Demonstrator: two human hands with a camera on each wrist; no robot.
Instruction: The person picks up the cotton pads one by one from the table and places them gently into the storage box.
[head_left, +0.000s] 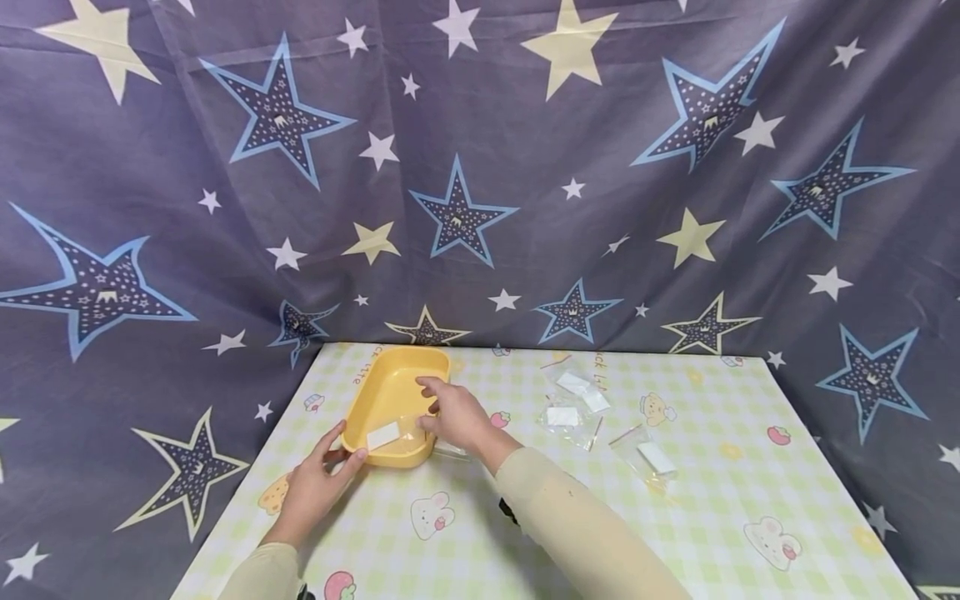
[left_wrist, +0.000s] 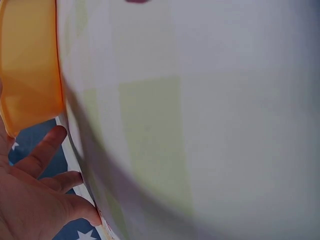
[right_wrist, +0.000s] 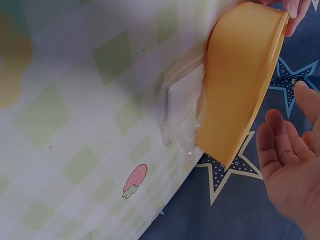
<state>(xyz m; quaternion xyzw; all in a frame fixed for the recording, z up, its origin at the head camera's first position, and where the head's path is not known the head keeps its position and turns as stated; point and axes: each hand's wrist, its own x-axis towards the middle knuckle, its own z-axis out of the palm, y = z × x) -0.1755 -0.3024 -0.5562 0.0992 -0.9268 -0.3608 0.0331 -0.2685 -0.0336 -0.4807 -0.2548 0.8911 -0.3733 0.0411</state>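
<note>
A yellow tray (head_left: 396,461) stands at the table's left side; inside it lies a clear plastic bag with a white card (head_left: 384,436). My left hand (head_left: 318,487) holds the tray's near left corner, its thumb at the rim; in the left wrist view the other fingers (left_wrist: 42,150) spread beside the tray. Over the tray's right edge hovers my right hand (head_left: 461,421), fingers loosely bent with nothing visible between them in the right wrist view. Another clear bag with a white card (right_wrist: 185,95) lies against the tray's outer right wall, mostly hidden by my right hand in the head view.
Several clear bags with white cards, among them one bag (head_left: 564,417) and a nearer one (head_left: 656,458), lie right of the tray. A checked cloth (head_left: 585,533) covers the table. Behind hangs a dark star-patterned curtain (head_left: 495,108).
</note>
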